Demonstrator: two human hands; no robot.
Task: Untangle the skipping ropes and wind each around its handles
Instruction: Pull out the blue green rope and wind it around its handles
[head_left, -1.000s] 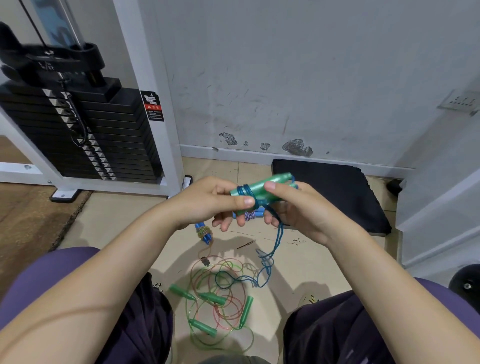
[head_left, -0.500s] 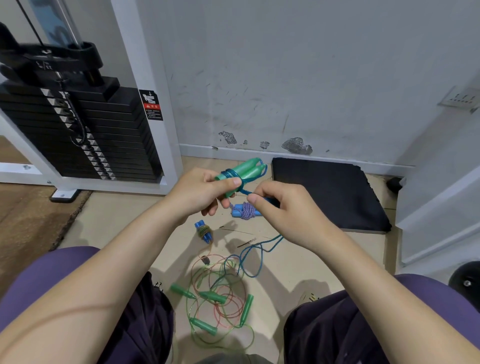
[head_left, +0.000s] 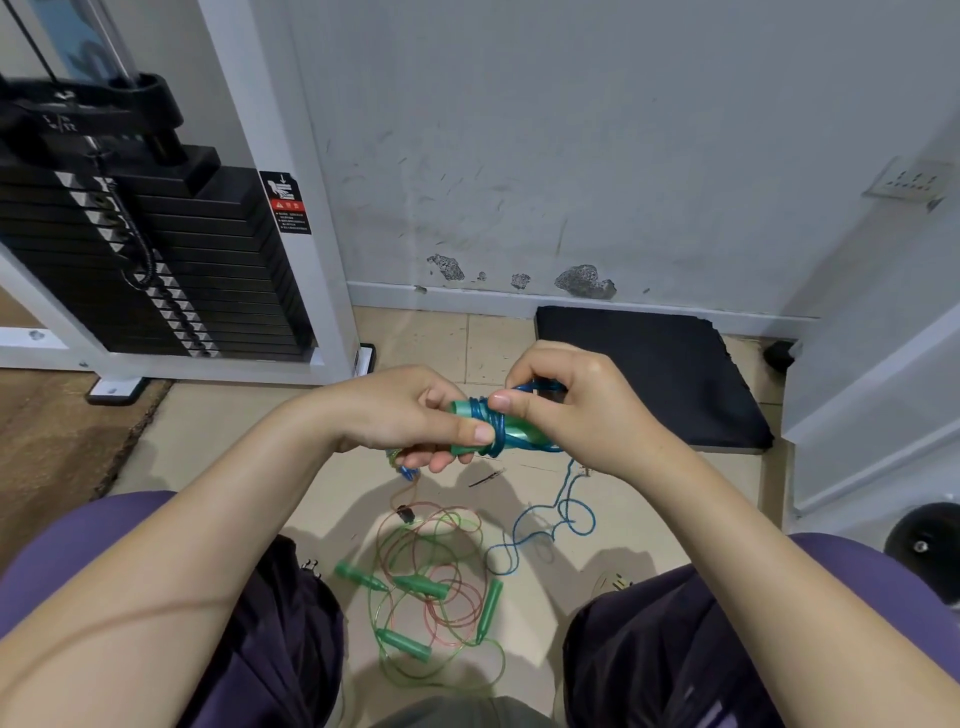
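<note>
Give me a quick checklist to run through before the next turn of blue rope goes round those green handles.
1. Handles held firm: ok. The left hand grips the pair of green handles.
2. Rope under control: ok. The right hand pinches the blue rope at the handles.
3. Earlier turns snug: ok, several coils sit tight on the handles.
4. Loose tail free of the other ropes: cannot tell. The blue tail lies curled on the floor close to the green and red rope pile.
5. Winding finished: not ok, slack still hangs down.
</note>
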